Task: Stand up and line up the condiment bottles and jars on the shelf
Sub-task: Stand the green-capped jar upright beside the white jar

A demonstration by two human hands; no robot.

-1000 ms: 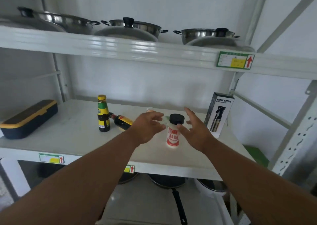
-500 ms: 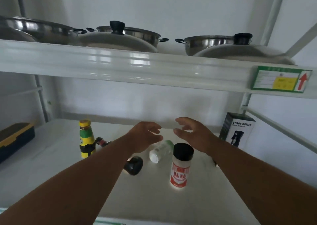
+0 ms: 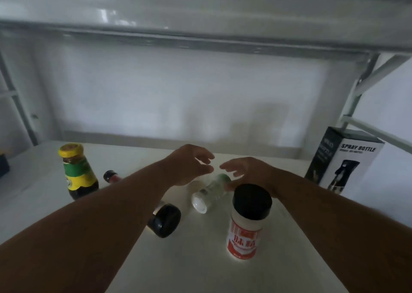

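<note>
Clear shaker (image 3: 210, 191) lies on its side at frame centre, white end toward the camera, green end toward the back wall, on the white shelf (image 3: 200, 270). Prob light, rigid plastic w/ a smooth round body, so likely to roll; best gripped across the middle, then tipped up.

Left hand (image 3: 185, 167) and right hand (image 3: 247, 173) hover just above it, both spread wide, holding nothing.

Other items:
- Black-capped jar (image 3: 163, 222) lies tipped, lower centre.
- Small dark bottle (image 3: 111, 176) also down, centre-left.
- Already upright: red-label shaker (image 3: 246, 223), yellow-capped sauce bottle (image 3: 77, 172) at left.
- Spray-bottle box (image 3: 345, 158) stands at right.
</note>
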